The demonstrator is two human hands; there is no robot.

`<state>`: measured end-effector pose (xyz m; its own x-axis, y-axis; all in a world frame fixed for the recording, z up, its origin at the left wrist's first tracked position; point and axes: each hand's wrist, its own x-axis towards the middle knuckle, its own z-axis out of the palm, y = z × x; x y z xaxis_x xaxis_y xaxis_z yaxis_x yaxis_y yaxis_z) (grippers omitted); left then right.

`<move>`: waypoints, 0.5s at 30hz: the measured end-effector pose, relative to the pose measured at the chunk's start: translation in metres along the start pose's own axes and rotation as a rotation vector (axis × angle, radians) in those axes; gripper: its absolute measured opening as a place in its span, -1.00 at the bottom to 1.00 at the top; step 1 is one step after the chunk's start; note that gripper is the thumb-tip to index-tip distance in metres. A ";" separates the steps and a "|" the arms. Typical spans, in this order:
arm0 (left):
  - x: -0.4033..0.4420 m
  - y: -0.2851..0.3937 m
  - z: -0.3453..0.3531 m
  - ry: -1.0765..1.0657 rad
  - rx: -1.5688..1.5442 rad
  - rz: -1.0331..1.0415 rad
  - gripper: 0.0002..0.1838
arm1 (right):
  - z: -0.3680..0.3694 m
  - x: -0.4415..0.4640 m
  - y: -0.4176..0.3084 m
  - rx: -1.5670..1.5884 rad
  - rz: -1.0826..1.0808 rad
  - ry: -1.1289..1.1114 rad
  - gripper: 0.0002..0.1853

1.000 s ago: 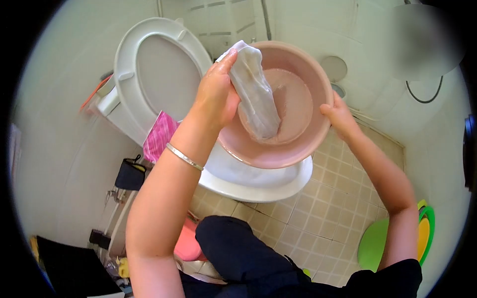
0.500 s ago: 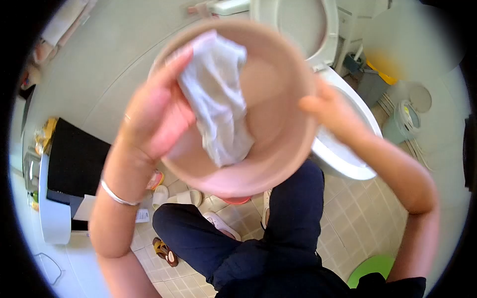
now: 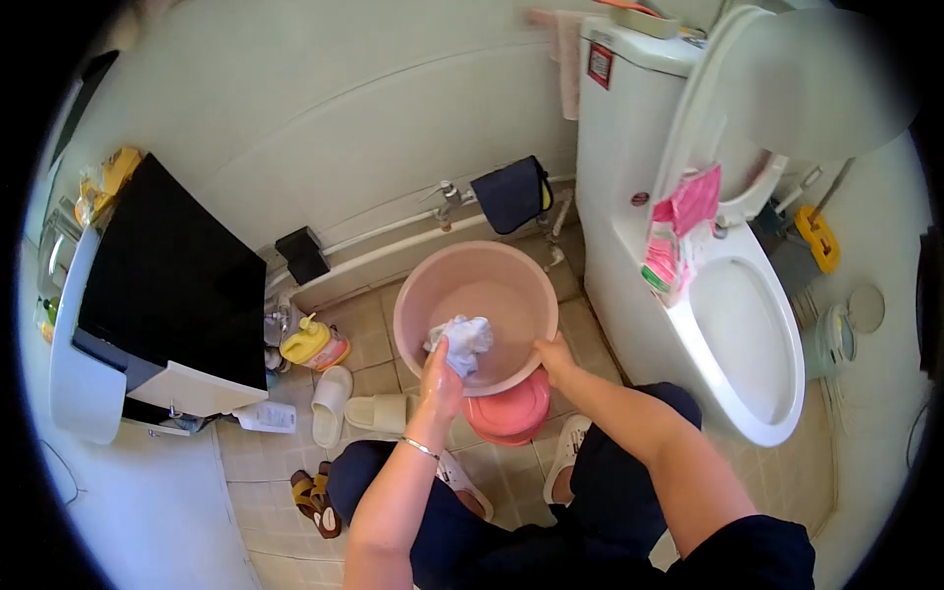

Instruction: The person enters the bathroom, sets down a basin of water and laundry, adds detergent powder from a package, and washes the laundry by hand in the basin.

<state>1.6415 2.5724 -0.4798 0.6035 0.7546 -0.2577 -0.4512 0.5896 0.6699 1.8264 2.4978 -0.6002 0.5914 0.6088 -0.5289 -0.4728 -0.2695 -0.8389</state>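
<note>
In the head view, a pinkish-beige basin (image 3: pixel 529 300) is low in front of me, above a pink stool or lid-like seat (image 3: pixel 511 405). Whether it rests on that seat, I cannot tell. My left hand (image 3: pixel 442 382) reaches over the near rim, its fingers closed on a bunched, wet-looking white cloth (image 3: pixel 470 337) inside the basin. On the basin's right side, my right hand (image 3: pixel 558 360) grips the rim. Part of my left fingers is hidden by the cloth.
A toilet (image 3: pixel 752 334) with raised lid stands right, a pink package (image 3: pixel 678 226) against it. A wall tap (image 3: pixel 449 202) and dark cloth (image 3: pixel 511 194) are behind the basin. Left are a black-fronted cabinet (image 3: pixel 172 275), yellow jug (image 3: pixel 315 344), white bottle (image 3: pixel 265 417) and slippers (image 3: pixel 331 403).
The basin has moved down and away from my face, from a raised, tilted position to low near the floor. Both hands went with it, and the white cloth is now more bunched.
</note>
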 end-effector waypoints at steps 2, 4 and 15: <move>0.016 -0.005 -0.014 -0.024 0.061 0.026 -0.54 | 0.000 0.010 -0.012 -0.083 -0.040 -0.059 -0.49; 0.028 -0.007 -0.017 0.019 0.037 0.027 -0.53 | 0.010 -0.005 -0.048 -0.302 -0.162 0.082 -0.44; 0.085 -0.020 -0.041 0.197 -0.304 -0.035 -0.53 | 0.179 0.040 -0.254 -1.146 -1.754 -0.150 -0.69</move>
<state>1.6752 2.6370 -0.5433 0.4973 0.7561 -0.4255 -0.6255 0.6523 0.4281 1.8537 2.7241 -0.3851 -0.2091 0.7010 0.6818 0.9451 0.3240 -0.0433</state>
